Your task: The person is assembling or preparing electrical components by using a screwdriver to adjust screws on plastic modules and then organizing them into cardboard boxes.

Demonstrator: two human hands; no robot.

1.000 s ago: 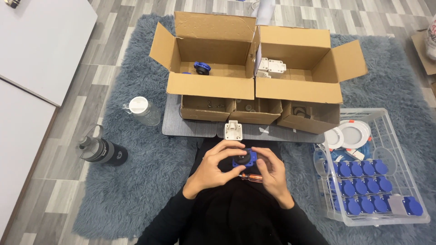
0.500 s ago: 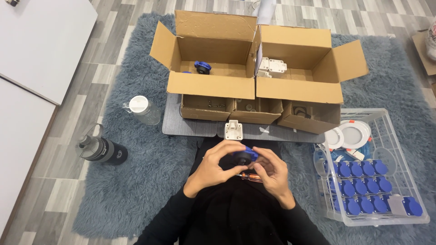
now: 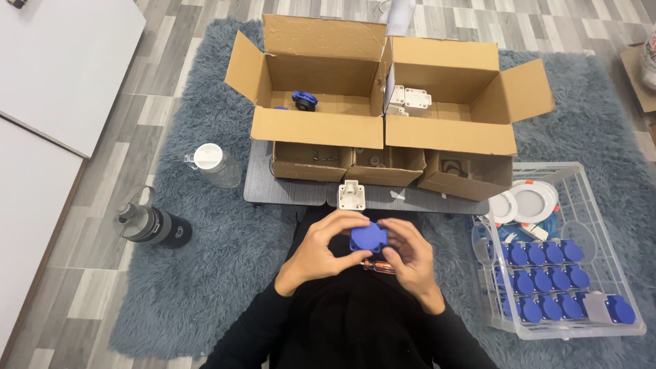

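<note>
The cap [image 3: 369, 238] held between the hands was bright blue, and the screwdriver handle [image 3: 379, 265] under it was orange and black. The sleeves [image 3: 260, 335] were black. The rug [image 3: 205, 273] was shaggy grey-blue over grey wood-grain floor planks [image 3: 89, 287]. The two open boxes [image 3: 321, 102] were plain brown cardboard. The clear crate [image 3: 581, 321] held rows of blue caps [image 3: 547, 280] and white discs [image 3: 529, 201]. The bottle [image 3: 154, 227] was dark grey, the jar [image 3: 215, 164] clear with a white lid.
</note>
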